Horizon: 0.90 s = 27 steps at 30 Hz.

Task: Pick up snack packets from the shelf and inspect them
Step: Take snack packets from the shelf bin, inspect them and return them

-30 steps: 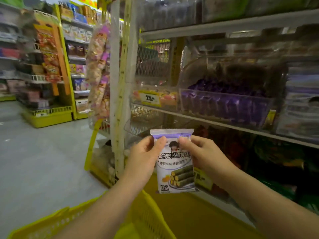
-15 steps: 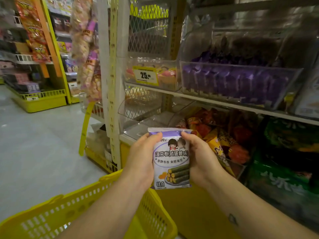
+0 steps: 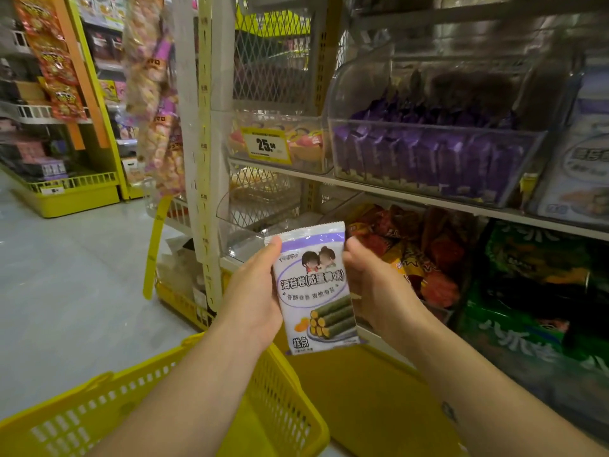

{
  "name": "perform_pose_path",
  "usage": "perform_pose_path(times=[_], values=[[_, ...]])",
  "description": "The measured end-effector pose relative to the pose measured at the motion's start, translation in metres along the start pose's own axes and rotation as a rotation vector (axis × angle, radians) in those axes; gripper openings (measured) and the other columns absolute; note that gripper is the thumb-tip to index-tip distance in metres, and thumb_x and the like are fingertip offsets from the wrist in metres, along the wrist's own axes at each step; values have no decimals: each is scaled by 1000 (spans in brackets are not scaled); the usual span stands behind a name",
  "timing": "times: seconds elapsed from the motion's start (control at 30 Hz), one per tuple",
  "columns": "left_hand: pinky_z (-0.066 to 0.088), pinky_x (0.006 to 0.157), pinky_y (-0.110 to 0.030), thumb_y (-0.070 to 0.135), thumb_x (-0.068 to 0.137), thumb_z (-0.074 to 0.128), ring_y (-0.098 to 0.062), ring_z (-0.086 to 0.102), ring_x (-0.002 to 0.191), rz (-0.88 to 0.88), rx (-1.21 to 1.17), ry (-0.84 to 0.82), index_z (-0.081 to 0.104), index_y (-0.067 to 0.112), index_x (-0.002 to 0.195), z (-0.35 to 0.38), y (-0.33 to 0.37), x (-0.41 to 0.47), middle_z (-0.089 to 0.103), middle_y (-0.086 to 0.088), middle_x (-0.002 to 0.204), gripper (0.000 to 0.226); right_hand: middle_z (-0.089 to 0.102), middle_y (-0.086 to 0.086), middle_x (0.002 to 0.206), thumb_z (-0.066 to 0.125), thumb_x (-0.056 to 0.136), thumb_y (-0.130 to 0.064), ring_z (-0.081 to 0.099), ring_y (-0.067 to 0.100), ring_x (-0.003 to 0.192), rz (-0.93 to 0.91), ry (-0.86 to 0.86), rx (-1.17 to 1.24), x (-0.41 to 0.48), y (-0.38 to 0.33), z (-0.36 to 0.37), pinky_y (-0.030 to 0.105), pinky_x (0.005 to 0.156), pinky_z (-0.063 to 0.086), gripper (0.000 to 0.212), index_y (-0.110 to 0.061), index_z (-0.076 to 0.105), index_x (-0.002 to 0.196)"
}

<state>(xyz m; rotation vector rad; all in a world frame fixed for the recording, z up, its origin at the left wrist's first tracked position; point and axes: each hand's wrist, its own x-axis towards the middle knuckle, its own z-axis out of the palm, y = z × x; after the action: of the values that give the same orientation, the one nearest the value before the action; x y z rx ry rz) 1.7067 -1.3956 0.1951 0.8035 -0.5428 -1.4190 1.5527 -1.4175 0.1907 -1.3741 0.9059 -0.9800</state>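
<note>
A white and purple snack packet (image 3: pixel 315 288) with a picture of green seaweed rolls stands upright in front of me, its printed face toward the camera. My left hand (image 3: pixel 252 293) grips its left edge and my right hand (image 3: pixel 375 285) grips its right edge. Behind it the shelf (image 3: pixel 412 192) holds a clear bin of purple packets (image 3: pixel 425 159). Below the shelf board lie red and orange packets (image 3: pixel 421 255) and green packets (image 3: pixel 534 291).
A yellow shopping basket (image 3: pixel 184 410) hangs under my left forearm. A yellow price tag reading 25 (image 3: pixel 266 145) marks a clear bin on the shelf. Hanging snack strips (image 3: pixel 155 103) are at the shelf end. Grey aisle floor (image 3: pixel 66 275) and other yellow racks (image 3: pixel 66 192) lie left.
The view has tilted down and closer to the shelf. The packet stays in both hands, now slightly more upright and nearer the camera.
</note>
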Motion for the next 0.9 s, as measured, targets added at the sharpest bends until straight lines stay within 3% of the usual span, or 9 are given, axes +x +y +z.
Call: perform_pose_path(times=[0.1, 0.23, 0.3, 0.4, 0.6, 0.77, 0.9], values=[[60, 66, -43, 32, 93, 54, -28, 73, 87, -18, -43, -2, 65, 4, 110, -2, 11, 0, 74, -18, 100, 34, 71, 22, 100, 57, 89, -42, 70, 27, 82, 32, -151, -84, -4, -1, -4, 37, 77, 58, 46, 1, 68, 102], [50, 95, -54, 35, 79, 63, -34, 63, 114, -88, 180, -155, 63, 5, 122, -9, 18, -4, 69, -19, 116, 52, 73, 22, 92, 62, 83, -35, 71, 27, 76, 90, -104, 95, -7, -5, -3, 33, 69, 59, 40, 2, 73, 94], [55, 89, -51, 30, 77, 64, -33, 64, 112, -152, 343, -241, 64, 7, 119, -13, 19, -7, 69, -17, 116, 48, 73, 21, 96, 62, 83, -34, 72, 29, 83, 110, -73, 157, -8, -7, -3, 36, 74, 61, 38, 0, 74, 94], [58, 78, -44, 25, 77, 63, -31, 67, 101, -246, 408, -297, 65, 8, 115, -18, 17, -10, 70, -18, 115, 42, 75, 16, 98, 56, 93, -35, 73, 25, 89, 150, -16, 173, -9, -9, -2, 37, 86, 58, 35, -4, 74, 94], [55, 81, -42, 18, 94, 53, -32, 63, 107, -265, 293, -217, 58, 3, 122, -22, 12, -6, 66, -22, 119, 32, 75, 9, 98, 65, 82, -42, 72, 17, 80, 247, -92, 156, -16, -17, -9, 25, 62, 57, 38, -10, 74, 100], [62, 64, -39, 18, 91, 55, -28, 69, 92, -244, 136, -130, 56, 1, 127, -23, 17, -1, 65, -22, 122, 40, 72, 16, 84, 75, 69, -17, 71, 20, 69, 153, -63, 121, -17, -13, -11, 25, 63, 58, 43, -3, 62, 109], [59, 72, -41, 21, 82, 59, -34, 62, 114, -247, 75, -133, 57, 4, 125, -26, 17, 2, 64, -22, 124, 47, 72, 14, 78, 69, 77, 5, 72, 19, 69, 0, -38, 111, -17, -13, -5, 24, 65, 58, 37, -4, 60, 112]])
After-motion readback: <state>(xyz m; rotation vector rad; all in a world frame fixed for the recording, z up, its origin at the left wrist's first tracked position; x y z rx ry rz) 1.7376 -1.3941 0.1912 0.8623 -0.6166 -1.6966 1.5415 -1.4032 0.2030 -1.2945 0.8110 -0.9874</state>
